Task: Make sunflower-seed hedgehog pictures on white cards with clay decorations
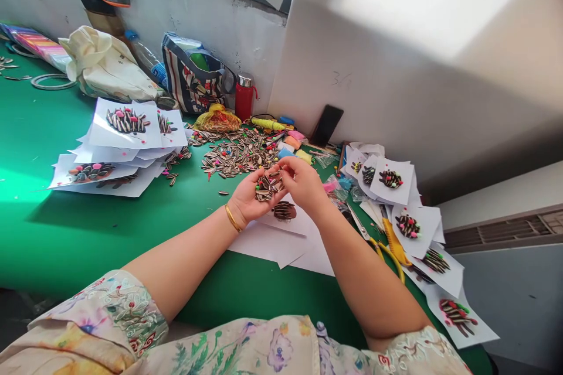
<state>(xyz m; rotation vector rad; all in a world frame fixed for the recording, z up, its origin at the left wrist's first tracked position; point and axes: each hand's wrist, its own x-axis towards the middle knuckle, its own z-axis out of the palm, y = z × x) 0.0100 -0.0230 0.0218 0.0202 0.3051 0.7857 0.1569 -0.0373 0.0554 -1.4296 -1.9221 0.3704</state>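
My left hand (250,196) is cupped palm up and holds a small heap of striped sunflower seeds (264,188), with a green bit among them. Above that palm, my right hand (307,183) pinches at the heap with thumb and fingers; a seed seems to be between the fingertips, partly hidden. Below both hands lies a white paper sheet (292,224) bearing a brown shape with seeds stuck in it (284,210). More loose sunflower seeds (240,152) are spread on the green table (145,240) just beyond my left hand.
Stacked papers with seed-covered shapes stand at the left (127,136) and right (409,222). Yellow-handled scissors (380,249) lie by my right forearm. Along the wall are a red flask (244,96), a striped bag (193,76), a cream cloth bag (112,64) and a leaning phone (326,125).
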